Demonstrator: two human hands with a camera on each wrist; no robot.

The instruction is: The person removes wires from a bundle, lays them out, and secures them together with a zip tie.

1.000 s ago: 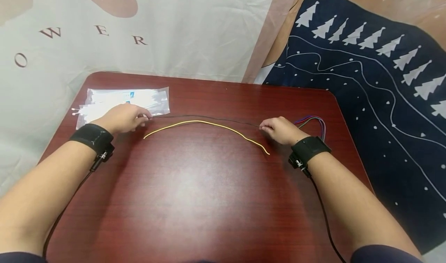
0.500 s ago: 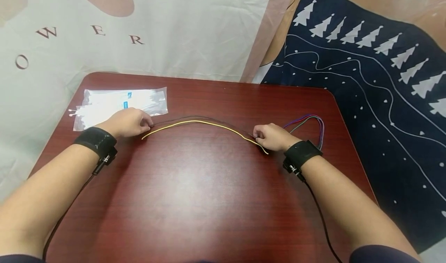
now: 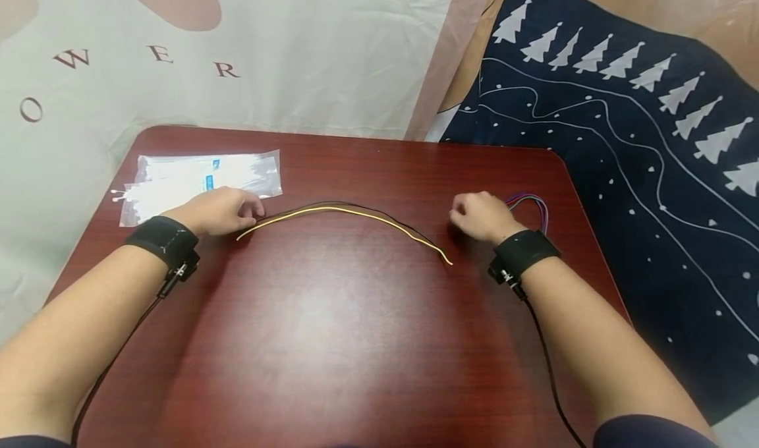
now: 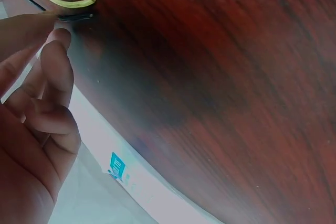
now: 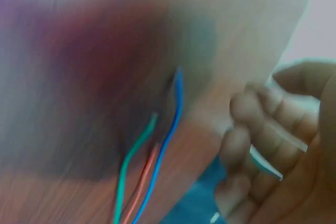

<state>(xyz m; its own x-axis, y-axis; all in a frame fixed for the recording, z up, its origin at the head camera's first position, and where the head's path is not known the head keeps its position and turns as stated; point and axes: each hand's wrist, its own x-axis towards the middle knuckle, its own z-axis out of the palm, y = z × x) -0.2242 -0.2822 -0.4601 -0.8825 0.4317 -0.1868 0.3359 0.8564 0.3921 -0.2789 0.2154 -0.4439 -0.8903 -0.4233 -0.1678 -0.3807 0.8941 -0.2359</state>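
Two wires, a yellow wire (image 3: pixel 350 215) and a black wire (image 3: pixel 379 213), are laid side by side in one shallow arch across the middle of the dark red surface (image 3: pixel 332 329), evidently so that they can be matched along their length. The left hand (image 3: pixel 216 209) is rested at about 9 o'clock from the arch, at the wires' left ends; in the left wrist view its fingers (image 4: pixel 50 72) are loosely bent just beside the yellow tip (image 4: pixel 79 2) and the black tip (image 4: pixel 76 17), and whether either wire is actually pinched cannot be told. The right hand (image 3: pixel 481 216) is held at about 3 o'clock, a little apart from the right ends of the two wires, which lie free on the surface; its fingers (image 5: pixel 257 129) are curled inward with nothing seen gripped between them, though that view is blurred. Just behind this hand, toward 2 o'clock, a bundle of coloured wires (image 3: pixel 530 205) is lying, with green, red and blue strands (image 5: pixel 157 150) seen close by the knuckles. At about 10 o'clock, behind the left hand, a clear bag of white cable ties (image 3: pixel 201 178) is laid flat within easy reach. A black strap is worn on each wrist, with a cable trailing back along each forearm.
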